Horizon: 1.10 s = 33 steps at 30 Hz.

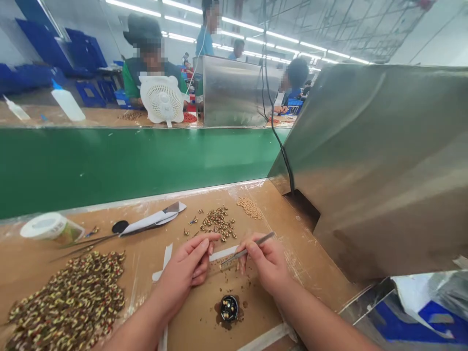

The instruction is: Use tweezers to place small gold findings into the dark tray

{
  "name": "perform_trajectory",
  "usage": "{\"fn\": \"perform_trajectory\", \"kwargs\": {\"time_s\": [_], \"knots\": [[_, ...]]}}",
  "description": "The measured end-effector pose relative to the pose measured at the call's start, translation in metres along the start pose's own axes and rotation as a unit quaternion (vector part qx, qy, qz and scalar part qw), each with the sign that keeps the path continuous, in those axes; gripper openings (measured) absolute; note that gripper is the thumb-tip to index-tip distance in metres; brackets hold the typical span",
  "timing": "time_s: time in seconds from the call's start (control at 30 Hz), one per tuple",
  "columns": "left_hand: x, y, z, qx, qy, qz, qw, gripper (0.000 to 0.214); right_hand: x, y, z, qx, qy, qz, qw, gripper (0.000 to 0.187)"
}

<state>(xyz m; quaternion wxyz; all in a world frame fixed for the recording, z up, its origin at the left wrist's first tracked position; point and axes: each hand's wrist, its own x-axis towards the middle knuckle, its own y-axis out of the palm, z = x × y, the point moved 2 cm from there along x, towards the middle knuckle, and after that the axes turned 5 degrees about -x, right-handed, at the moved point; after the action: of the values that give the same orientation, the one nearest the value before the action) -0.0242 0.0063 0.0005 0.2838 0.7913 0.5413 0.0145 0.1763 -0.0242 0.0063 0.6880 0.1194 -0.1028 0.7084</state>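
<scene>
My right hand (266,258) grips a pair of metal tweezers (239,254), their tips pointing left toward my other hand. Thumb and fingers of my left hand (193,257) are pinched together; whatever sits between them is too small to make out. Below and between the hands stands a small round black dish (229,308) with a few tan bits in dark liquid, ringed by dark stains. Beyond my fingertips lies a small pile of brown-and-yellow pieces (219,222). A heap of tiny tan beads (249,207) is to its right.
A large heap of patterned small pieces (69,302) covers the left side. Behind it are a clear plastic tub (51,228) and a white wrapped item (155,218). A big metal housing (383,175) rises at right. Across the green belt (139,158), people work near a white fan (162,100).
</scene>
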Motion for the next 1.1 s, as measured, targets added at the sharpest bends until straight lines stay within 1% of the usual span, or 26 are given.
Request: {"fn": "perform_trajectory", "kwargs": {"time_s": [0.07,0.17,0.23,0.3,0.4,0.5,0.7,0.9,1.1], "knots": [[-0.001,0.000,-0.001,0.003,0.003,0.011,1.000,0.040,-0.016,-0.001,0.014,-0.097,-0.059,0.036,0.993,0.039],[-0.001,0.000,0.000,0.010,0.017,0.025,0.999,0.044,-0.040,-0.001,0.028,-0.212,-0.157,0.106,0.959,0.032],[0.000,0.000,0.000,0.020,0.022,0.031,0.999,0.047,-0.053,-0.003,0.031,-0.261,-0.199,0.122,0.936,0.030],[0.001,0.000,0.001,0.025,0.024,0.036,0.999,0.045,-0.062,-0.004,0.030,-0.294,-0.225,0.118,0.921,0.028],[0.002,0.000,0.001,0.022,0.030,0.031,0.999,0.038,-0.067,-0.003,0.026,-0.311,-0.238,0.121,0.912,0.027],[0.001,0.000,0.001,0.027,0.041,0.012,0.999,0.035,-0.065,0.000,0.024,-0.315,-0.243,0.129,0.908,0.028],[-0.001,-0.004,0.003,0.064,0.053,-0.033,0.996,0.035,-0.063,0.003,0.022,-0.300,-0.241,0.148,0.911,0.026],[0.000,-0.006,0.004,0.083,0.054,-0.017,0.995,0.035,-0.065,0.003,0.019,-0.298,-0.238,0.145,0.913,0.025],[-0.001,-0.005,0.002,0.101,0.032,-0.024,0.994,0.035,-0.064,0.003,0.020,-0.302,-0.243,0.151,0.909,0.026]]}}
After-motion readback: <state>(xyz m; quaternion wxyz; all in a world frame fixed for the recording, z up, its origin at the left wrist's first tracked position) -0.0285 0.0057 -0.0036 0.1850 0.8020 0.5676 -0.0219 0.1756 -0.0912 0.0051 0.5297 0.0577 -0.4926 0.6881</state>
